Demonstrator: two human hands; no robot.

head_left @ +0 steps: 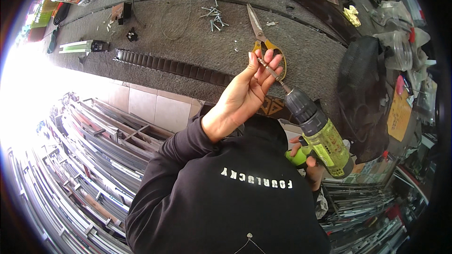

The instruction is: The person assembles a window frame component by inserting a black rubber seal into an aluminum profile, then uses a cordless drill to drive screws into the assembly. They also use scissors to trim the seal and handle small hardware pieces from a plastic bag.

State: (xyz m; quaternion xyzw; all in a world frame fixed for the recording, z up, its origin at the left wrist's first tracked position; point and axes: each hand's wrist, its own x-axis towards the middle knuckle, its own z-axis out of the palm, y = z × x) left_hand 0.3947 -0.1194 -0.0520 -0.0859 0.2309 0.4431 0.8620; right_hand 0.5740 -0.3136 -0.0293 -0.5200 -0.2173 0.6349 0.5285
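broadly, a tabletop (207,47) is covered in coarse grey, ribbed carpet, crossed by a long black strip (174,66) built of ridged segments. at its right, a limp, dark piece of fabric (360,80) is draped. near the front edge, a drill (325,146) of scuffed lime-green plastic with a ribbed black chuck is held tilted, its grip wrapped by the right hand (314,171), whose fingers are partly hidden behind the body. the left hand (242,94) is turned palm up; the end of a slim metal bit (272,73) is pinched by thumb and forefinger, the other fingers loosely curled behind its shaft. just beyond, scissors (260,35) with pointed steel blades and looped yellow handles are left parted. smallest, thin silvery screws (215,19) are scattered in a loose heap.
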